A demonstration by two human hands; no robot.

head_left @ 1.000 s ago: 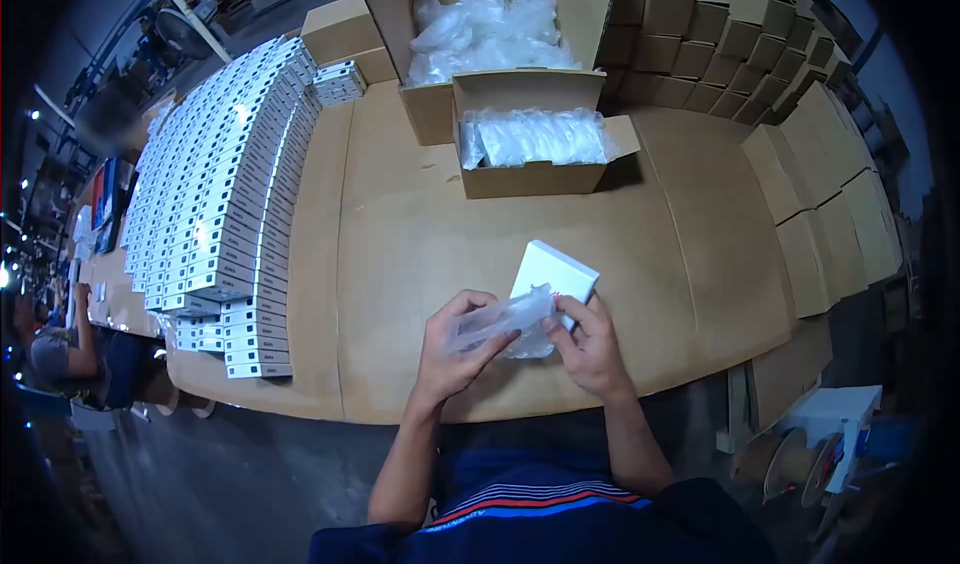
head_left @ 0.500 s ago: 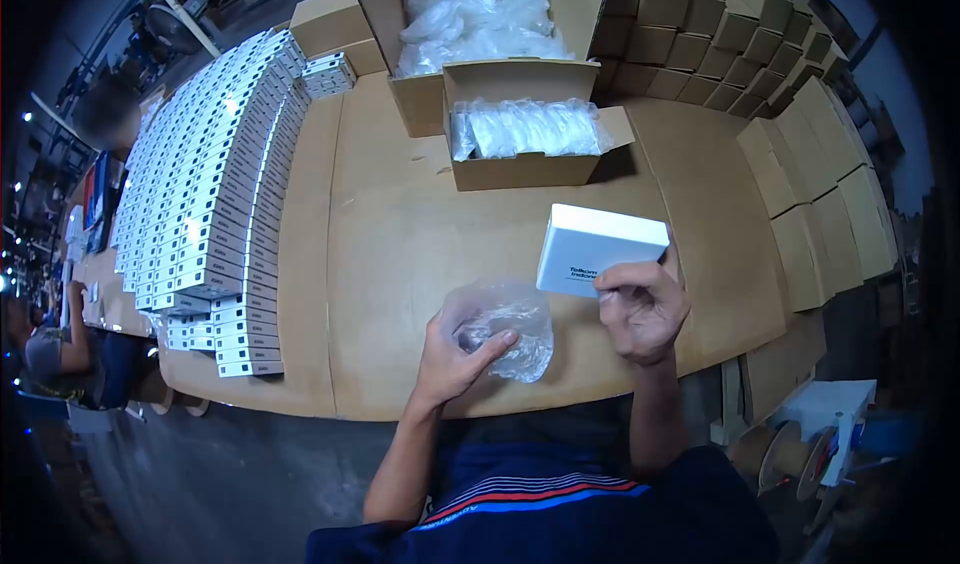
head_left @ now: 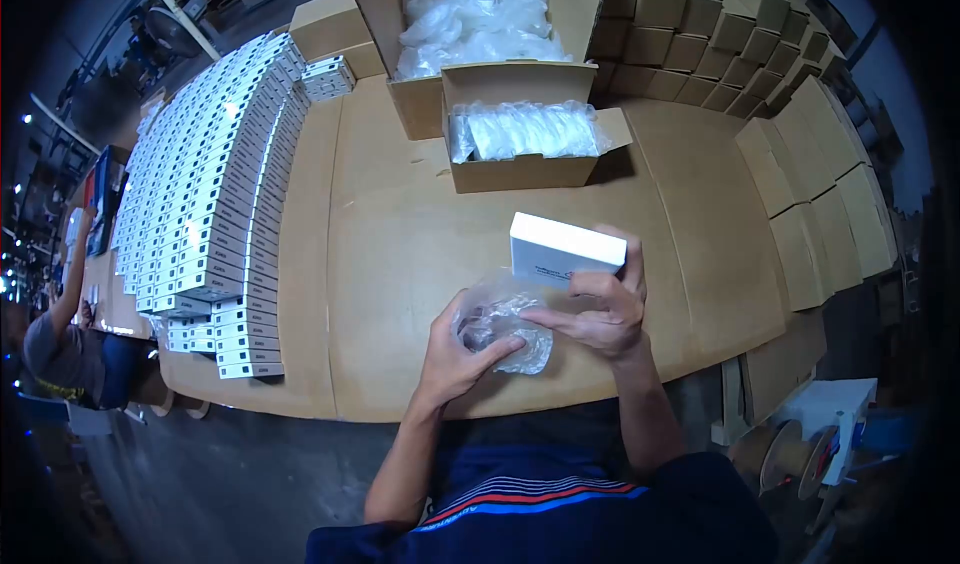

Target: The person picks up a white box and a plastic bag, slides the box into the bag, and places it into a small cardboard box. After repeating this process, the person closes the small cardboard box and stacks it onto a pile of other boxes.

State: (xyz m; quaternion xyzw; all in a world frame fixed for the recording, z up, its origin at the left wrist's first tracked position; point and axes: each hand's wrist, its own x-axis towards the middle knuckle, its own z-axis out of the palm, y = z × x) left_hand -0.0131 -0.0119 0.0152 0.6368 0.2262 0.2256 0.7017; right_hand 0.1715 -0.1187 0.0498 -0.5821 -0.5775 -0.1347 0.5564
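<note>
The left hand (head_left: 462,352) grips a clear bag (head_left: 508,332). The right hand (head_left: 598,314) holds a white box (head_left: 562,247) and pinches the bag. The bag is not inside the box yet.

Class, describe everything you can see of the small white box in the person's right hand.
The small white rectangular box looks like card, closed, with dark print on its long front side, too small to read. It is tilted above the brown cardboard-covered table. The right hand grips its right end; its lower edge seems to touch the clear crinkled plastic bag that the left hand holds.
</note>
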